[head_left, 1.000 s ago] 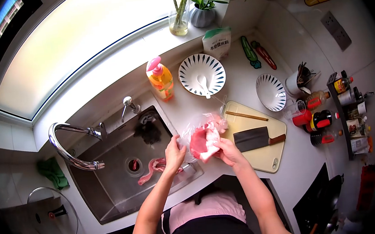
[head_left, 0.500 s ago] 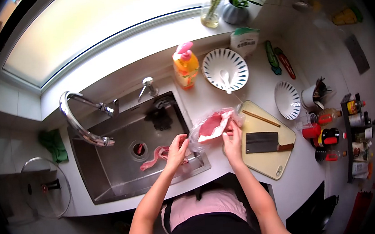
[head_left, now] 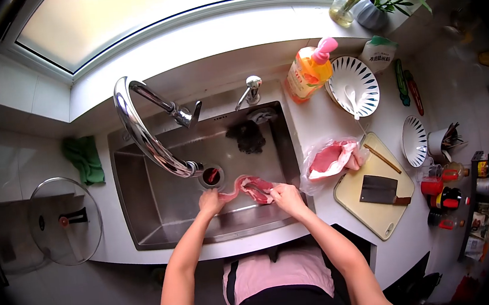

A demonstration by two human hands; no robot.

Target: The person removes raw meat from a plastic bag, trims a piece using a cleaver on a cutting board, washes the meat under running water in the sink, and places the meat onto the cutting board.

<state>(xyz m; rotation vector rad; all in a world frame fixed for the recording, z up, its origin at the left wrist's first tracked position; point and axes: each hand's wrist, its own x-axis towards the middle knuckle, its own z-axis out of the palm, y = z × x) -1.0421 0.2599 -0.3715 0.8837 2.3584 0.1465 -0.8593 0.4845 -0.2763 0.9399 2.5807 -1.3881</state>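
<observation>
A long strip of raw meat (head_left: 253, 189) stretches between my two hands over the sink (head_left: 165, 213). Its left end is pinched by my left hand (head_left: 210, 203), just below the drain (head_left: 211, 177). My right hand (head_left: 287, 198) has its fingers closed on the strip's other end, near the sink's right side. Something small and red lies in the drain. To the right of the sink, a larger piece of raw meat (head_left: 329, 161) rests on the counter, partly inside a clear plastic bag (head_left: 312, 185), with neither hand touching it.
The faucet (head_left: 129, 113) arches over the sink's left part. On the right, a cutting board (head_left: 349, 200) bears a cleaver (head_left: 378, 189) and chopsticks (head_left: 383, 158). Behind stand a soap bottle (head_left: 306, 76) and a patterned bowl (head_left: 365, 76). A glass lid (head_left: 49, 230) leans at left.
Both hands have moved left into the sink. The right hand has let go of the bagged meat, which lies on the counter. The strip is now gripped at both ends. The view has shifted.
</observation>
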